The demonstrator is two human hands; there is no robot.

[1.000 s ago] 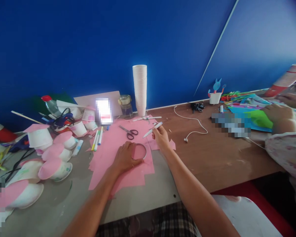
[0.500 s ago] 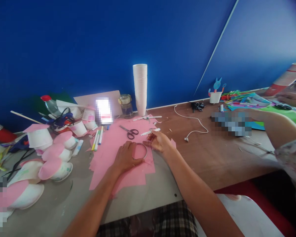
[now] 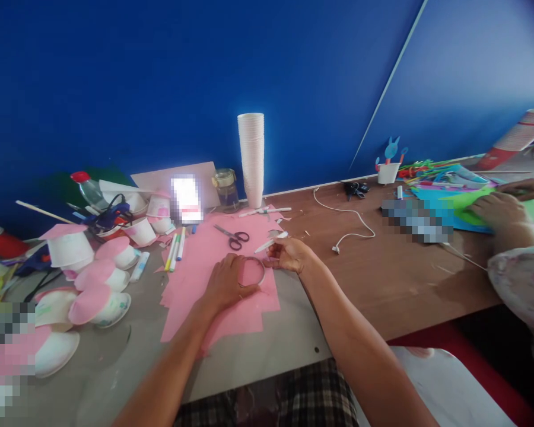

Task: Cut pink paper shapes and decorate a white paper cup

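My left hand (image 3: 226,283) curls round a clear ring-shaped object (image 3: 253,271), holding it down on sheets of pink paper (image 3: 213,261). My right hand (image 3: 289,254) grips a white marker pen (image 3: 271,241), whose tip sits at the ring's right edge. Black-handled scissors (image 3: 234,236) lie on the pink paper just beyond my hands.
A tall stack of white cups (image 3: 251,160), a glass jar (image 3: 226,188) and felt pens (image 3: 175,248) stand further back. Pink-covered paper bowls (image 3: 98,290) crowd the left. A white cable (image 3: 349,228) crosses the wooden table (image 3: 382,279). Another person's hands (image 3: 498,210) press coloured paper at right.
My right hand came down from a raised position and brought the pen to the ring's edge. The other person's hands shifted over the coloured sheets. My left hand stayed put.
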